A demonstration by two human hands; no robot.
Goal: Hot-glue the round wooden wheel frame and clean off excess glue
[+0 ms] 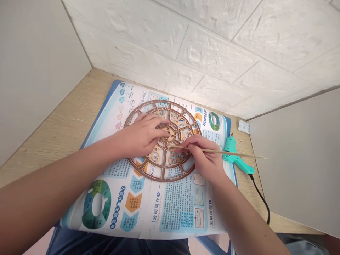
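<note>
A round brown openwork wheel (164, 154) with lighter scrollwork pieces between its spokes lies flat on a printed sheet. My left hand (145, 134) rests palm down on the wheel's left side, fingers stretched out and touching near its hub (170, 135). Between the fingertips of my right hand (205, 156) is a thin wooden stick (231, 153), held at a slant. Its left end is at the inner ring just below the hub; the other end sticks out to the right, with a small whitish bit at its tip. Part of the wheel is hidden under both hands.
The printed sheet (175, 205) covers a small surface in front of me. A teal glue gun (236, 156) with a black cord (261, 193) lies at the right edge. Behind it is a small white packet (243, 126). A white brick-patterned wall (209, 63) closes off the back.
</note>
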